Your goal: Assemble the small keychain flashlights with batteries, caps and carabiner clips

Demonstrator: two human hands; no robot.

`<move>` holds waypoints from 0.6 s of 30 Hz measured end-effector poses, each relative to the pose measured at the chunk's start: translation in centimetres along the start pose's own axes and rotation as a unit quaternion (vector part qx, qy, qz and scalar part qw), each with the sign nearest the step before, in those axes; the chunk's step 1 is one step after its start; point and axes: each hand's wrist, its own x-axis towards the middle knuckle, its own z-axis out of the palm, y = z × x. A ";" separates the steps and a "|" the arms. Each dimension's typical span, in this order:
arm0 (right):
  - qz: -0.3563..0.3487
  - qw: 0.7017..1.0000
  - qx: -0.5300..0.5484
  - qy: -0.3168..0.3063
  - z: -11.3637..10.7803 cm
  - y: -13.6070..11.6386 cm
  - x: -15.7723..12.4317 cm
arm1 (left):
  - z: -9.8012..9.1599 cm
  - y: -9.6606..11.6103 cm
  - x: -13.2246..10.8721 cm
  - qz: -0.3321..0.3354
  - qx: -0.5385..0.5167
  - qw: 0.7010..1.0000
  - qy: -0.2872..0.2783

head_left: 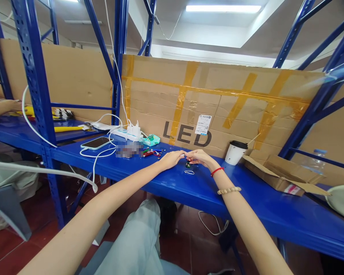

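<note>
Both my hands meet over the blue shelf. My left hand and my right hand pinch a thin white strand or small part between their fingertips; it is too small to name. Just below the fingers lies a small dark green part, and in front of it a white loop rests on the shelf. My right wrist wears a red cord and a bead bracelet.
A white cup with a black lid stands right of my hands, beside an open cardboard box. To the left lie red and green small parts, a phone on a cable and a power strip. Another person's hand shows far left.
</note>
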 end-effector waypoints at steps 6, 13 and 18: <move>-0.056 0.998 -0.032 0.017 0.3 0.7 0.2 | 0.0 -0.1 0.0 -0.032 -0.015 0.999 0.022; -0.188 0.976 -0.065 0.091 0.8 1.0 0.5 | -0.1 -0.4 0.3 -0.036 -0.057 0.997 0.023; -0.343 0.920 -0.145 0.124 0.9 -0.4 -0.3 | -1.5 -0.2 0.3 -0.002 -0.115 0.993 0.020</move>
